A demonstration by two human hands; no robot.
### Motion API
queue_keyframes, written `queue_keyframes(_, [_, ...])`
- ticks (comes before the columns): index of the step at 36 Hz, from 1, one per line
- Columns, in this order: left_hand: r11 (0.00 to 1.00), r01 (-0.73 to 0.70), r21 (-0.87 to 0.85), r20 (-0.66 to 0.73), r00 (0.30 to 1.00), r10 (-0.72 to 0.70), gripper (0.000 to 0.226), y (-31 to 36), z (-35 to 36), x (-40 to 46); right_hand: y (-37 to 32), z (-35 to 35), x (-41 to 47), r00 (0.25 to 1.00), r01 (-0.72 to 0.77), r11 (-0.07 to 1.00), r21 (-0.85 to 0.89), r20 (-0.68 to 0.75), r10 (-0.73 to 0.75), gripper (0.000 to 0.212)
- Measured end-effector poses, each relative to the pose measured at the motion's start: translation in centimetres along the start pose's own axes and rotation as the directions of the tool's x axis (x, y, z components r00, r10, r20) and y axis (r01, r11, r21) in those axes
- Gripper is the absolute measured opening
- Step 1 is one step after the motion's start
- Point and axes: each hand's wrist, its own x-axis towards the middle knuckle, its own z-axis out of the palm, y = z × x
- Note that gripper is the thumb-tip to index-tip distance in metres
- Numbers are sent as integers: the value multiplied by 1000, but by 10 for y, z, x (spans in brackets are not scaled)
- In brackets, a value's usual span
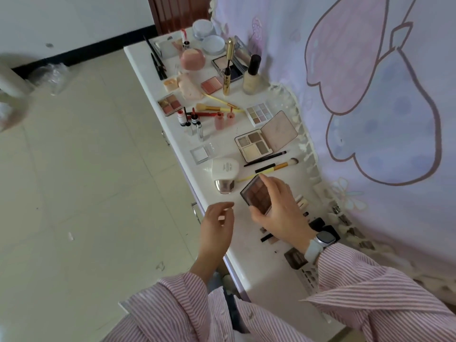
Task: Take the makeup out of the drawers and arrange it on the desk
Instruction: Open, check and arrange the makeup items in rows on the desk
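Note:
My right hand (pixel 278 211) grips a dark brown eyeshadow palette (pixel 256 195) tilted just above the white desk (pixel 261 265). My left hand (pixel 218 222) hovers at the desk's front edge, fingers loosely curled, holding nothing. Makeup covers the desk beyond: an open beige palette (pixel 254 145), a white tube (pixel 225 166), a yellow-handled brush (pixel 276 166), a pastel palette (pixel 260 113), lipsticks (pixel 192 118), a foundation bottle (pixel 251 75) and a gold mascara (pixel 228 67). Small dark items (pixel 320 224) lie behind my right wrist. Drawer handles (pixel 196 212) show on the desk's front.
A lilac cartoon-print cloth (pixel 370 95) with a lace edge hangs along the desk's right side. Pale tiled floor (pixel 86 181) spreads to the left, with crumpled plastic (pixel 49 75) near the wall. Round white jars (pixel 204 29) stand at the desk's far end.

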Motion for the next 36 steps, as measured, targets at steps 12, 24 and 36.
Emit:
queue_keyframes(12, [631, 588, -506, 642, 745, -180, 56, 38, -13, 13, -19, -5, -18, 981, 191, 964, 184, -8, -193, 67])
queue_keyframes(24, [416, 633, -652, 574, 772, -275, 33, 51, -22, 9, -24, -14, -19, 978, 209, 940, 271, -76, -195, 31])
queue_keyframes(36, [470, 597, -651, 495, 802, -333, 38, 53, -22, 4, -33, -19, -16, 984, 167, 955, 243, 14, -176, 35])
